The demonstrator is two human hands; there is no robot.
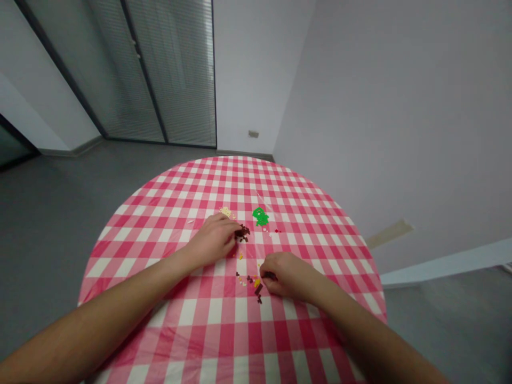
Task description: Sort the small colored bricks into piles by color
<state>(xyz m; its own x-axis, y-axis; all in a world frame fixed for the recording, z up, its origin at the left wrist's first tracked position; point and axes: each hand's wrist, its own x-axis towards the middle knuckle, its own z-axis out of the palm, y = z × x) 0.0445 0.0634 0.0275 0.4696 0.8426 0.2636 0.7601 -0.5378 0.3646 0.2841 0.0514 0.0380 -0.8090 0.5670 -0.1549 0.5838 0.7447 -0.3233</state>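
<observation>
My left hand (214, 240) rests on the gingham tablecloth (218, 320), its curled fingertips against a small heap of dark brown building pieces (242, 232). Whether those fingers grip any piece is hidden. My right hand (287, 276) lies lower on the cloth and pinches a dark brown piece (271, 276) at its fingertips. Beside that hand lie scattered dark and yellow bits (254, 284). A bright green heap of small pieces (260, 216) sits beyond both hands, and a cream heap (225, 212) lies just past my left fingers.
The cloth covers a round table whose edge curves around on all sides, with grey floor beyond it. Several tiny red and pale bits lie right of the green heap. A glass partition with blinds (160, 69) stands at the back, and a pale wall (380, 117) rises at right.
</observation>
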